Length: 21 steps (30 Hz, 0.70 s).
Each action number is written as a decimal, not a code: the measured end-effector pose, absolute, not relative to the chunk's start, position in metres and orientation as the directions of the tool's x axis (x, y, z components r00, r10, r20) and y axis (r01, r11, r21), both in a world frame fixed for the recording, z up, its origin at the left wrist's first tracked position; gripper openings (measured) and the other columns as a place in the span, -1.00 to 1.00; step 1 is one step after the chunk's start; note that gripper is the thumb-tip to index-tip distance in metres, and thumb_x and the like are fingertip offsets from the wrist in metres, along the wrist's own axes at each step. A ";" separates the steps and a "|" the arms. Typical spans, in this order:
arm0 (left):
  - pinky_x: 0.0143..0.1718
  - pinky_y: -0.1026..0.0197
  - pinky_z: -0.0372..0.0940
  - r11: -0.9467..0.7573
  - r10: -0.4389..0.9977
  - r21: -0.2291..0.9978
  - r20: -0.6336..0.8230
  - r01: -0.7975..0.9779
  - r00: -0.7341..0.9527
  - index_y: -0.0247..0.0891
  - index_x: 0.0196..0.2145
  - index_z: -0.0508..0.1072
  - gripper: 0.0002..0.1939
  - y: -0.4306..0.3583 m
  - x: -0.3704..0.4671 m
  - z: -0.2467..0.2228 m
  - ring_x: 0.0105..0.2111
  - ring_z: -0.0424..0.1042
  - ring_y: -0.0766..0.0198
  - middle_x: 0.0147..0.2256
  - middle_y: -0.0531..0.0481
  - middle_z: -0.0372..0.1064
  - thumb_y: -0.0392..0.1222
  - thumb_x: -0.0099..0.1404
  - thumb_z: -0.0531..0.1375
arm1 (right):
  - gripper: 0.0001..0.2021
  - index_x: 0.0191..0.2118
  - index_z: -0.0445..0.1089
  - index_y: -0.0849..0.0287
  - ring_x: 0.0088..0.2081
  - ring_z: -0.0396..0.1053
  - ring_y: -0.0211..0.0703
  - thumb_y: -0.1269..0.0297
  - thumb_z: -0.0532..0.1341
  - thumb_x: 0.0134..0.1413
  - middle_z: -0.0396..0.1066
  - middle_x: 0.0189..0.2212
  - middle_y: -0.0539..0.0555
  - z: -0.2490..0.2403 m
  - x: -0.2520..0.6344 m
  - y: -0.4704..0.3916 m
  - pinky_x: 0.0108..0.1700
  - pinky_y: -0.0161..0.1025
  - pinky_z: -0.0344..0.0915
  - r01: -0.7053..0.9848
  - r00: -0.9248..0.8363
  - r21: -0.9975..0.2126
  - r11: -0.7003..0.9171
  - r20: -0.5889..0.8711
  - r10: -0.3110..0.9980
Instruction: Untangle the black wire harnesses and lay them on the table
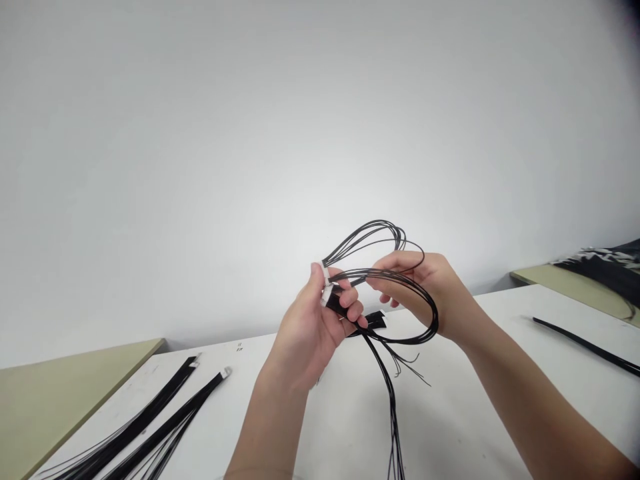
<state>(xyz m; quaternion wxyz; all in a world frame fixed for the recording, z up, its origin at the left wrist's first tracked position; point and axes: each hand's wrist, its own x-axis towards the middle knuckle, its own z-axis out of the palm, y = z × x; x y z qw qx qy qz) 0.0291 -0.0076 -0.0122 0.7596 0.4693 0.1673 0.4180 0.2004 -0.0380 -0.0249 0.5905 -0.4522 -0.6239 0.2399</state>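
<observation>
My left hand is closed around a black wire harness, with the thumb pressed on its white connectors. From the connectors, thin black wires bend to the right in two loops, one above the other. My right hand pinches the wires at the loops with its thumb and fingers; exactly which strands it grips is partly hidden. Below my left hand the loose wire ends hang down past the table's surface in view, some splaying out to the right.
Two black wire bundles with white ends lie on the white table at the left. Another black bundle lies behind my hands, and one more at the right. Olive boards flank the table; a plain wall stands behind.
</observation>
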 end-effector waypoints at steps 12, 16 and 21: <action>-0.43 0.27 0.30 0.183 0.860 0.758 0.184 -0.626 0.475 -0.24 -0.38 0.29 -0.65 -0.005 0.027 -0.008 -0.35 0.41 0.23 -0.42 -0.02 0.31 0.08 0.39 -0.03 | -0.52 0.01 0.13 0.02 -0.58 0.28 -0.34 0.14 0.31 0.01 0.35 -0.37 -0.05 -0.036 0.180 -0.040 -0.58 -0.36 0.21 0.303 0.281 -0.758 0.578 0.651 0.705; -0.49 0.29 0.28 0.194 0.858 0.728 0.199 -0.657 0.474 -0.24 -0.38 0.29 -0.63 -0.006 0.026 -0.005 -0.31 0.45 0.19 -0.36 -0.05 0.38 0.07 0.41 -0.07 | -0.81 -0.24 0.40 0.12 -0.39 0.36 -0.25 0.12 0.23 0.11 0.42 -0.34 0.03 -0.033 0.180 -0.044 -0.47 -0.35 0.26 0.423 0.043 -0.721 0.548 0.620 0.783; -0.51 0.30 0.27 0.213 0.849 0.723 0.196 -0.657 0.491 -0.24 -0.39 0.29 -0.63 -0.007 0.027 -0.004 -0.35 0.45 0.24 -0.29 -0.07 0.42 0.07 0.41 -0.06 | -0.78 -0.41 0.46 0.14 -0.34 0.36 -0.23 0.16 0.18 0.17 0.47 -0.36 0.03 -0.031 0.176 -0.044 -0.40 -0.33 0.27 0.421 -0.025 -0.702 0.574 0.624 0.781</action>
